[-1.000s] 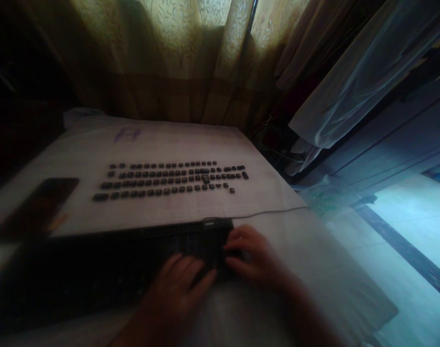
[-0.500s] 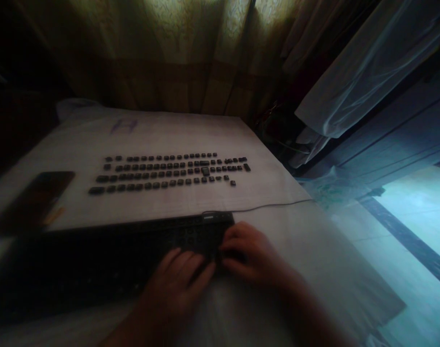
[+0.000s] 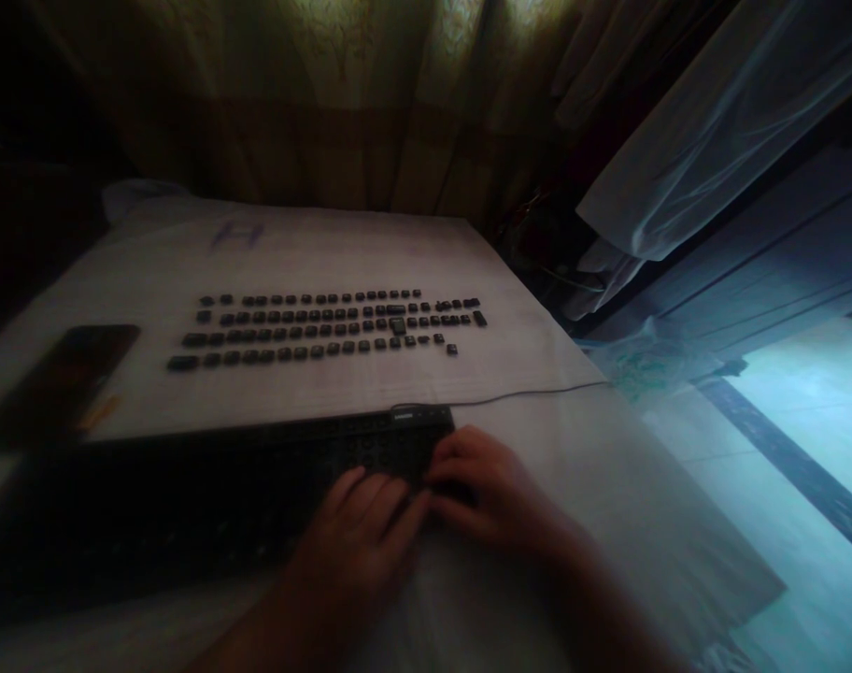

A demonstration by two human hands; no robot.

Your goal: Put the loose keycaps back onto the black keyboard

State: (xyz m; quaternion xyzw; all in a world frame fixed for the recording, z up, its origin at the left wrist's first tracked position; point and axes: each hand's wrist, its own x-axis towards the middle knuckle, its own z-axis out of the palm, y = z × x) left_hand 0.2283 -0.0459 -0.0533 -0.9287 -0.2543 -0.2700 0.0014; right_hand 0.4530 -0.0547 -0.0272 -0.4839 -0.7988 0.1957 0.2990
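Observation:
A black keyboard lies across the near part of a white sheet on the table. My left hand rests flat on its right end, fingers stretched forward. My right hand sits at the keyboard's right edge with fingers curled down onto it; what they pinch, if anything, is too dark to make out. Beyond the keyboard, several loose black keycaps lie in rows on the sheet.
A dark phone lies at the left of the sheet. A thin cable runs from the keyboard to the right edge. Curtains hang behind the table. The table drops off at the right to a pale floor.
My left hand has slid a little right and forward, closer to my right hand. The view has tipped slightly, so the keycaps sit higher in the picture.

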